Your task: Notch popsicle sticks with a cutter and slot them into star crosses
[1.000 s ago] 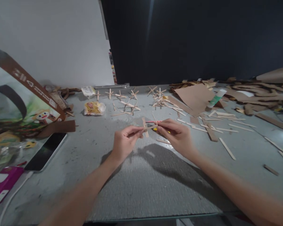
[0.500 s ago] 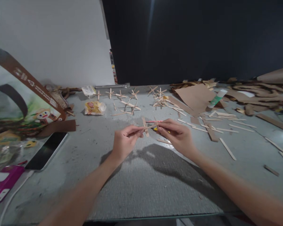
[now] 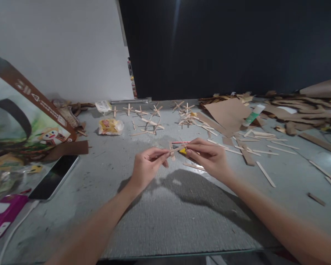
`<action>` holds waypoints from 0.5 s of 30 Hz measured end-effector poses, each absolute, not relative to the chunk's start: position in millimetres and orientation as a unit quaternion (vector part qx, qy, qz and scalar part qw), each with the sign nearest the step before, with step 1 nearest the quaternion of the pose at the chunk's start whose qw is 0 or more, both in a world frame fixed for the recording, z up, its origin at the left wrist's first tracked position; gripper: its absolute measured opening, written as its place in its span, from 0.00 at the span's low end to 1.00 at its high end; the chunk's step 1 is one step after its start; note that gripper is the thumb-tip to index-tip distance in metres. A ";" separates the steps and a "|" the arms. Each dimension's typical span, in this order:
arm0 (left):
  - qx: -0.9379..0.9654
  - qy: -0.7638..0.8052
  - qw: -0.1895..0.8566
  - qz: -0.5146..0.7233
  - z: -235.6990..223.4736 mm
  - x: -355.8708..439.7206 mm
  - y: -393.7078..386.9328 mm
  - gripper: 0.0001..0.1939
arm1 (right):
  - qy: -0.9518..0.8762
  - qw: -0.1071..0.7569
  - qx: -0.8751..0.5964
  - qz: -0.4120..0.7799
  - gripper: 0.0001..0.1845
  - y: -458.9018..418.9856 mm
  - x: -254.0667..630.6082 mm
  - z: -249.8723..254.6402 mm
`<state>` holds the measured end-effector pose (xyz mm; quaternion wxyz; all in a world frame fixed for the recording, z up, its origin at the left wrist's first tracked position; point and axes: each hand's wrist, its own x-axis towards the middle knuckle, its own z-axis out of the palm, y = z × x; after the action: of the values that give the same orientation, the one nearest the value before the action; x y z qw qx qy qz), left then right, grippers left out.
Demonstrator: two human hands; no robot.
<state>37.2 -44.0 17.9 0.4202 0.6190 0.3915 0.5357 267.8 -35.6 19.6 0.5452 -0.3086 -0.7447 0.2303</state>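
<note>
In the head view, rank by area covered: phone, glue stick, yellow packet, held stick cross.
1. Phone
2. Yellow packet
3. Glue stick
4. Held stick cross, partly hidden
The phone lies nearer the camera than packet and glue stick, which enlarges it.

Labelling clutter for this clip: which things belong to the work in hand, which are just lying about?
Work in hand:
crossed sticks, pinched by left hand and right hand
probably the loose sticks and similar crosses farther back
perhaps the glue tube

Seemingly just lying about:
phone
yellow packet
printed package
</note>
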 end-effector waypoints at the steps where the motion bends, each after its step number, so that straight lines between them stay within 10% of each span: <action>1: 0.614 0.395 0.435 0.527 17.8 37.7 -44.4 0.14 | -0.741 0.535 -0.318 0.252 0.09 -35.1 268.0 20.2; 15: 0.591 0.378 0.472 0.535 17.3 43.8 -46.6 0.16 | -0.717 0.518 -0.311 0.347 0.07 -37.2 260.9 18.6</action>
<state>43.8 -46.6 17.3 0.4719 0.5906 0.3776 0.5348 260.9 -37.2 18.6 0.5183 -0.3106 -0.7174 0.3467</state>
